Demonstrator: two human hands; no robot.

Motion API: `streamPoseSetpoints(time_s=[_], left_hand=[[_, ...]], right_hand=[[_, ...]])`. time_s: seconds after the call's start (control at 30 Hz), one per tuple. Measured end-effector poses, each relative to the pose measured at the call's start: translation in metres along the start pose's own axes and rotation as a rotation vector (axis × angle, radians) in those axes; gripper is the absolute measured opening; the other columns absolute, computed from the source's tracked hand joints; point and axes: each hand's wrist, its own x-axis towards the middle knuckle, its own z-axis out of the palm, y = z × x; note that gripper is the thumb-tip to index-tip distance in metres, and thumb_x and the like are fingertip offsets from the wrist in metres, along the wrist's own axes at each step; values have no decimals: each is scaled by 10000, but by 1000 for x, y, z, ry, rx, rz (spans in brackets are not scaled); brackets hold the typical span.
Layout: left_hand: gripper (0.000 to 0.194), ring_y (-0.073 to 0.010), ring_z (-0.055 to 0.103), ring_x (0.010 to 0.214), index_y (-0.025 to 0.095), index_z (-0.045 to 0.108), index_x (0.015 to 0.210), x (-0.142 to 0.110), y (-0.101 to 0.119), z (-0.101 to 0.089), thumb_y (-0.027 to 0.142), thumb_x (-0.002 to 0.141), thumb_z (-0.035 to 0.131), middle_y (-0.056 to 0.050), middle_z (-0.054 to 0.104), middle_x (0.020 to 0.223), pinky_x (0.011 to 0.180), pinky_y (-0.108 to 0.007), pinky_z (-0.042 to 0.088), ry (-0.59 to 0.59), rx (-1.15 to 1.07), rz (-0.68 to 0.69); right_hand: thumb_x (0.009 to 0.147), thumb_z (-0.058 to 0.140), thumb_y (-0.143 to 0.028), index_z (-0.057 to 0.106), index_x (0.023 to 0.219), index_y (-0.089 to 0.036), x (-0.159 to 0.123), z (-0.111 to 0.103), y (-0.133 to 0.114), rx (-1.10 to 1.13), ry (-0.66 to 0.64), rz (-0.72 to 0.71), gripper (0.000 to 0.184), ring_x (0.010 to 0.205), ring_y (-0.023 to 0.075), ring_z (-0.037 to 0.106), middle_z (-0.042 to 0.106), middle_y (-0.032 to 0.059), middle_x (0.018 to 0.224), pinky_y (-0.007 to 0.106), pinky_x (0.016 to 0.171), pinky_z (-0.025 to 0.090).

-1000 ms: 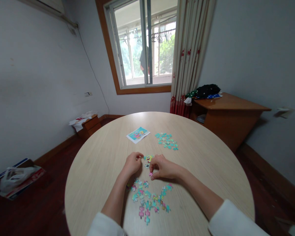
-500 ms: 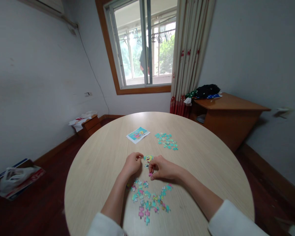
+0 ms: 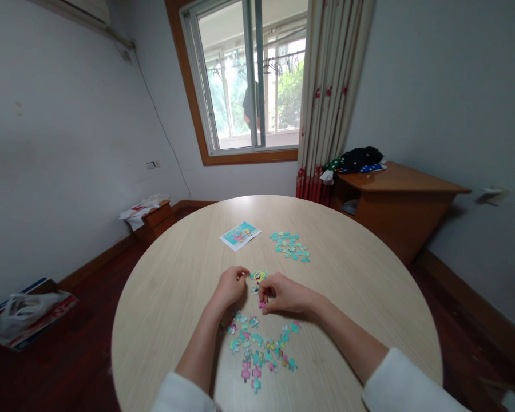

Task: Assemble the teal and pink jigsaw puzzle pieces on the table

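Observation:
My right hand (image 3: 278, 292) pinches a pink puzzle piece (image 3: 262, 305) between thumb and fingertips, just above the table. Right beyond it lies a small joined patch of yellow puzzle pieces (image 3: 258, 276) with a cartoon face, partly covered by my right fingers. A loose whitish piece (image 3: 255, 290) sits just below that patch. My left hand (image 3: 234, 284) rests at the patch's left side, fingers bent and slightly apart, index fingertip by its edge, with nothing visible in it. Nearer my body, loose teal, pink and yellow puzzle pieces (image 3: 257, 339) are scattered between my forearms.
The round wooden table (image 3: 163, 297) carries a printed picture card (image 3: 240, 235) and, to its right, a second group of mostly teal pieces (image 3: 289, 246). A brown desk (image 3: 407, 177) with dark cloth stands at the right, beyond the table edge. A window (image 3: 253, 80) is ahead.
Both hands keep nearly the same place and pose, the right still pinching the pink piece. The whole view has shifted very slightly.

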Motion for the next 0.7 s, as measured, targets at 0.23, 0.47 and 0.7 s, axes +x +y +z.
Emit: streamPoseSetpoints(time_s=[0.23, 0.47, 0.7], left_hand=[[274, -169, 639, 902, 128, 718, 931, 0, 0, 0, 84, 796, 483, -100, 717, 994, 857, -267, 462, -3, 4, 7], [270, -158, 637, 856, 142, 720, 916, 0, 0, 0, 88, 790, 487, -79, 723, 947, 825, -256, 465, -1, 5, 9], [250, -151, 623, 784, 121, 706, 892, -2, 14, -7, 96, 792, 478, -86, 716, 900, 764, -250, 467, 148, -103, 56]], right_hand=[[669, 669, -162, 659, 707, -143, 1, 2, 1, 122, 56, 25, 43, 594, 93, 488, 568, -31, 613, 210, 560, 357], [707, 651, -223, 663, 742, -136, 10, 4, 19, 163, 253, 28, 95, 609, 102, 505, 621, 0, 663, 217, 565, 373], [713, 636, -235, 660, 723, -122, 13, 0, 16, 215, 361, 45, 116, 633, 125, 558, 663, 34, 685, 252, 616, 422]])
